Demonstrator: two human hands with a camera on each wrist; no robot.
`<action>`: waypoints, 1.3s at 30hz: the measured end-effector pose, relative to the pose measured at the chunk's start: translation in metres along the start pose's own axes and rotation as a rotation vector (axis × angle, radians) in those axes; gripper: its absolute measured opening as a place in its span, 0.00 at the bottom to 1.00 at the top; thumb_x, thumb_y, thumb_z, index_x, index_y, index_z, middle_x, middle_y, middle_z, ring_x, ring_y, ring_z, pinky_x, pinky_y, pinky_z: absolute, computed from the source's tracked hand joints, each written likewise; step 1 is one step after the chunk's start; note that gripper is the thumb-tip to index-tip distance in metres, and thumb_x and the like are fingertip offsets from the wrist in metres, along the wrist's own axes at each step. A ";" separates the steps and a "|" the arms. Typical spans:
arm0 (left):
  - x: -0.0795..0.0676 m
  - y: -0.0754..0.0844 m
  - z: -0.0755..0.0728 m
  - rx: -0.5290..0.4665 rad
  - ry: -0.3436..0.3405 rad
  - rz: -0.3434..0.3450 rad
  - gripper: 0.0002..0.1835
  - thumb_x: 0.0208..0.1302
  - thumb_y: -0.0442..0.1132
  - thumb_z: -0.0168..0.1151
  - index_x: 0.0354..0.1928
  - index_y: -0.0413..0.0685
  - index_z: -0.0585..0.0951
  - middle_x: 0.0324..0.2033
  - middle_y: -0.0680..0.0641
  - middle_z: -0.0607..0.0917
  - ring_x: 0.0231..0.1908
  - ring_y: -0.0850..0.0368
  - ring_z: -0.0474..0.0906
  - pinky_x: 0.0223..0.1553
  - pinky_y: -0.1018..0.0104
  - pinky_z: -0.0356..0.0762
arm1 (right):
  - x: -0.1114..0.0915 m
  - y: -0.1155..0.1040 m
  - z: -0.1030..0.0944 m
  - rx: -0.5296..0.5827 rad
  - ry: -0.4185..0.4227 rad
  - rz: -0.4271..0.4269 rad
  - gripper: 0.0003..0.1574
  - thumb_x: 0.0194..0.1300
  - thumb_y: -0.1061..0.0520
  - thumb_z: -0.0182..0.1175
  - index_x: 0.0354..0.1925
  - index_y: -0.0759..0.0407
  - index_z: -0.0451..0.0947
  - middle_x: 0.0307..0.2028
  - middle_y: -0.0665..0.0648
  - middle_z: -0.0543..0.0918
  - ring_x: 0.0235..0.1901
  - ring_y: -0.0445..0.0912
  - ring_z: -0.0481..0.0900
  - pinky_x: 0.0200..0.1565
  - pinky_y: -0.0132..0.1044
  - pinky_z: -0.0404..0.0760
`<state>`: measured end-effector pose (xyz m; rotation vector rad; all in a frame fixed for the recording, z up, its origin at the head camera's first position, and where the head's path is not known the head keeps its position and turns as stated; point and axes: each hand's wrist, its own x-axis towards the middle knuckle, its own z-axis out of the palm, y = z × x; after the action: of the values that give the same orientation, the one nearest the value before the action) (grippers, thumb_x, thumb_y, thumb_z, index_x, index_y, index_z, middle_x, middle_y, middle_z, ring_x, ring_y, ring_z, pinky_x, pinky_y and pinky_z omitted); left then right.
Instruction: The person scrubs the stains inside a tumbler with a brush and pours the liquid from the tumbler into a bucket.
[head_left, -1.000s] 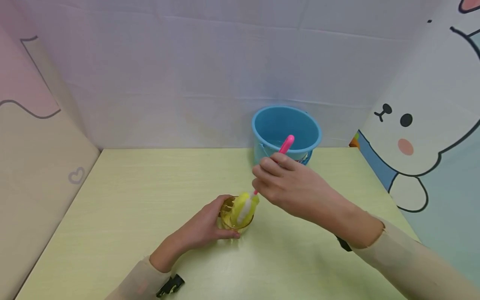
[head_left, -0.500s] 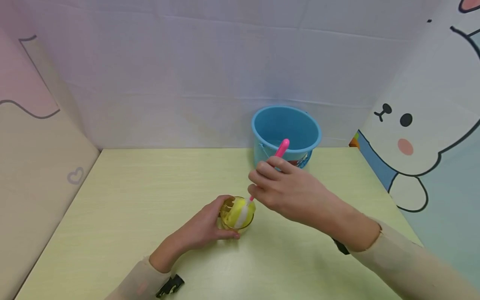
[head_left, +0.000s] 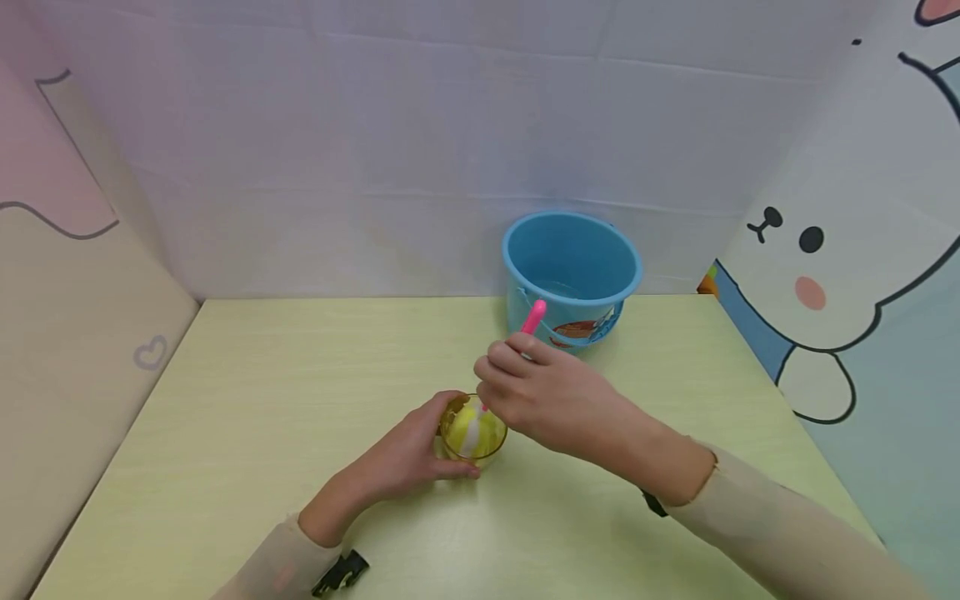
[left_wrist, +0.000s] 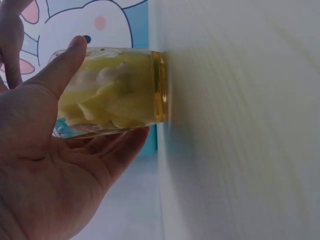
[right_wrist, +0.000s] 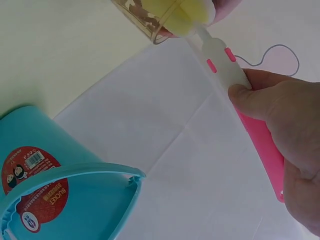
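My left hand (head_left: 405,454) grips an amber glass cup (left_wrist: 159,90) round its side, thumb on one side and fingers on the other. The cup stands upright on the table. Inside it sits the yellow and white sponge head (head_left: 468,433) of a cup brush, filling most of the glass. Over the cup's right side, my right hand (head_left: 543,396) holds the brush's pink and white handle (right_wrist: 262,147), which slants up to the right. The thumb presses along the handle in the right wrist view. Part of the handle is hidden behind my fingers in the head view.
A blue bucket (head_left: 517,308) with a handle and a red label (right_wrist: 42,205) stands behind the right hand, at the table's back edge. The pale table (head_left: 300,358) meets a white cloth at the back and printed panels at both sides.
My right hand has moved left and toward me, bringing the brush handle lower. The sponge head has sunk deeper into the cup. My left hand and the cup stay in place.
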<state>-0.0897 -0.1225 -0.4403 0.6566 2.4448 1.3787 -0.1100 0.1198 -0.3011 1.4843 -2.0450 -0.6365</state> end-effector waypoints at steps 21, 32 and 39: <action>-0.002 0.001 0.002 -0.009 -0.001 -0.017 0.50 0.56 0.51 0.85 0.74 0.46 0.65 0.53 0.52 0.80 0.50 0.57 0.79 0.57 0.53 0.79 | -0.004 0.010 -0.003 -0.015 0.023 0.029 0.17 0.64 0.56 0.76 0.49 0.55 0.83 0.47 0.56 0.77 0.51 0.51 0.69 0.64 0.44 0.70; -0.001 0.002 0.001 -0.019 0.001 -0.019 0.51 0.56 0.51 0.85 0.75 0.45 0.65 0.54 0.52 0.81 0.52 0.57 0.79 0.58 0.51 0.79 | -0.005 0.020 -0.010 -0.063 0.010 0.043 0.21 0.62 0.55 0.78 0.51 0.57 0.83 0.47 0.58 0.77 0.50 0.53 0.69 0.64 0.46 0.70; 0.000 0.000 0.000 0.000 0.002 -0.021 0.52 0.55 0.52 0.85 0.75 0.46 0.64 0.56 0.52 0.80 0.55 0.57 0.79 0.61 0.51 0.77 | -0.008 0.026 -0.014 -0.080 -0.020 0.042 0.23 0.61 0.53 0.79 0.52 0.57 0.84 0.50 0.59 0.78 0.51 0.53 0.68 0.63 0.47 0.69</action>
<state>-0.0900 -0.1226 -0.4400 0.6274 2.4466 1.3722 -0.1166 0.1339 -0.2751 1.3910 -2.0363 -0.7103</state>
